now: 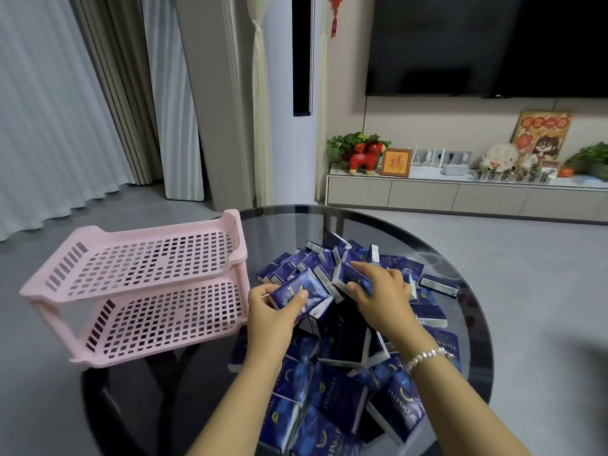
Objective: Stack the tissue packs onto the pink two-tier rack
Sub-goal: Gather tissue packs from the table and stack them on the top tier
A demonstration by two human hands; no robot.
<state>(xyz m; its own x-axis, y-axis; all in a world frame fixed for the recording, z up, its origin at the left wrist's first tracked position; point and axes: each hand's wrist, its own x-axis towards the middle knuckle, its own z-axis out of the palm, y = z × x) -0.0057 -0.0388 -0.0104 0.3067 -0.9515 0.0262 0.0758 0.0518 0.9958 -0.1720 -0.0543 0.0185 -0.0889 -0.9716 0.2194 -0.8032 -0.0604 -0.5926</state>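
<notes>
A pink two-tier rack [138, 258] with perforated shelves stands on the left side of a round dark glass table [460, 268]; both shelves hold nothing. A heap of several dark blue tissue packs [339, 383] covers the table's middle. My left hand [273, 314] grips one blue pack [297, 291] just right of the rack's lower shelf, thumb on top. My right hand [381, 291] reaches into the heap and curls its fingers round another blue pack [348, 278].
The rack overhangs the table's left edge. A low TV cabinet [460, 192] with ornaments and plants stands at the back right under a wall TV [487, 44]. Curtains [65, 110] hang at the left. Grey floor surrounds the table.
</notes>
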